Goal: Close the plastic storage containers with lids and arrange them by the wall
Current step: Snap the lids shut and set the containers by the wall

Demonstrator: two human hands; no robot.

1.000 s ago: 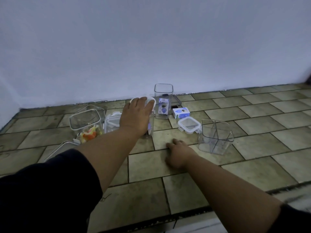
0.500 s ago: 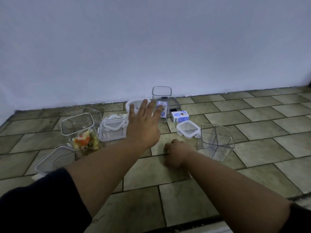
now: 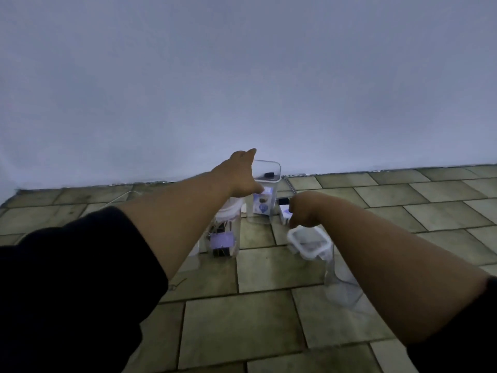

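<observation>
A tall clear container (image 3: 265, 195) without a lid stands by the wall (image 3: 242, 90), with small labelled items inside. My left hand (image 3: 239, 175) reaches against its left side, fingers straight, thumb at its front face. My right hand (image 3: 305, 210) is curled and pinches the near corner of a white-rimmed clear lid (image 3: 309, 243), which hangs tilted above the floor. Under my right forearm stands a clear divided container (image 3: 338, 281), mostly hidden. A clear container with a white lid on top (image 3: 224, 232) stands right of my left forearm, holding purple and black items.
A small white and blue box (image 3: 285, 214) lies on the tiled floor (image 3: 242, 332) between the tall container and my right hand. A thin white cable (image 3: 118, 197) runs along the wall at the left. Other containers at the left are hidden by my left arm.
The view moved lower and closer to the wall. My left hand left the white-lidded container and went to the tall container. My right hand rose off the floor and took the lid.
</observation>
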